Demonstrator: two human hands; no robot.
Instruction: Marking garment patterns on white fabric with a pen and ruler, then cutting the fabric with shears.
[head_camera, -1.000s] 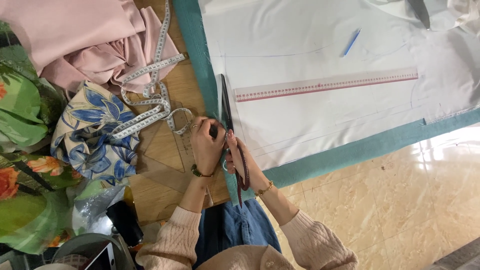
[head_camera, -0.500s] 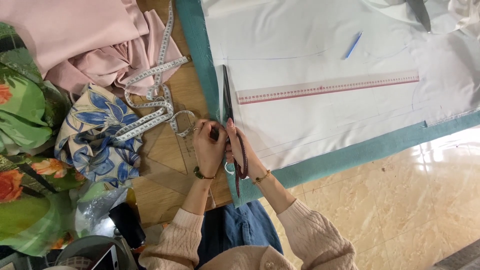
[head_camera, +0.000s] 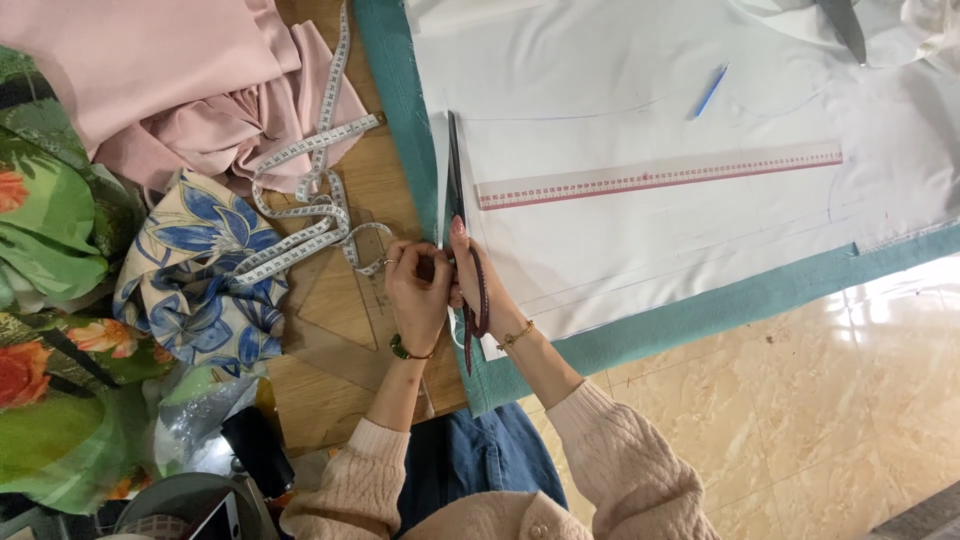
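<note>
The right hand (head_camera: 480, 290) is closed around the dark red handles of a long pair of scissors (head_camera: 456, 190); its fingers pass through the loops, and the slim dark blades point away from the person, lying along the left edge of the white cloth (head_camera: 640, 110). The left hand (head_camera: 418, 295) is curled just beside the right one, fingertips pressed down at the cloth's edge next to the scissor handles; whether it pinches the cloth or only rests on it cannot be told.

The white cloth is smooth and flat, marked with thin blue lines and faint pencil-like strokes; it lies spread over a teal mat (head_camera: 700, 315) whose border shows along the near and left sides. A long clear ruler (head_camera: 660, 176) with red marks lies across the cloth, well apart from the hands; a blue pen (head_camera: 708, 92) lies beyond it.

To the left, on the wooden table (head_camera: 340, 380), a white measuring tape (head_camera: 300, 215) loops near the left hand; past it lie pink fabric (head_camera: 170, 80) and a blue flowered fabric (head_camera: 200, 270).
</note>
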